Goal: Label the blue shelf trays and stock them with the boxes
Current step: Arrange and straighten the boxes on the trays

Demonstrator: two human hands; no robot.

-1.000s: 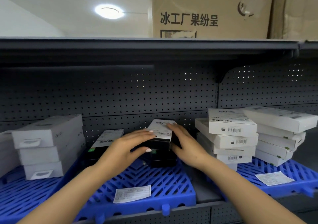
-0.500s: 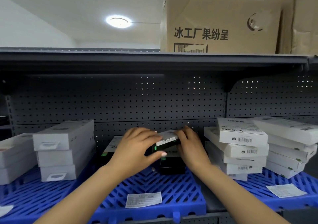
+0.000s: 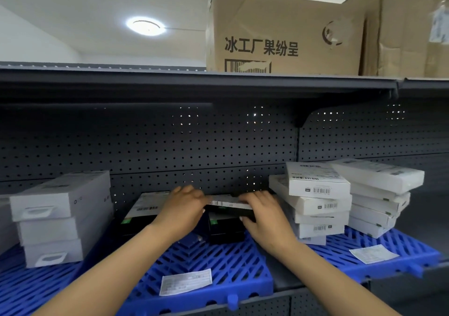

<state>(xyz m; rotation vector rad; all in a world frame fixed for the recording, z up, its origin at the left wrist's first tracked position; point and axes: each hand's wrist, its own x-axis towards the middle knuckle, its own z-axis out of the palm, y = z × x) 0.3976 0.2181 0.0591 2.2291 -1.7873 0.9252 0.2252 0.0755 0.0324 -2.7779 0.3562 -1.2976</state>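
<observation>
Both hands are deep on the middle blue tray [image 3: 213, 267]. My left hand [image 3: 182, 208] and my right hand [image 3: 263, 214] grip the two ends of a black box with a white barcode label [image 3: 227, 205], the top one of a short black stack [image 3: 226, 233]. A second black box with a white label [image 3: 143, 206] lies just left of it. A paper label [image 3: 185, 283] lies on the tray's front. The right blue tray [image 3: 388, 264] carries its own paper label [image 3: 374, 253] and two piles of white boxes [image 3: 318, 204].
Three stacked white boxes [image 3: 60, 218] sit on the left blue tray [image 3: 29, 289]. A dark pegboard [image 3: 170, 143] backs the shelf. The shelf above [image 3: 194, 82] carries large cardboard cartons [image 3: 284, 33]. A dark gap separates the middle and right trays.
Both hands have pushed further back with the black box, squaring it on its stack near the pegboard. The camera has tilted upward.
</observation>
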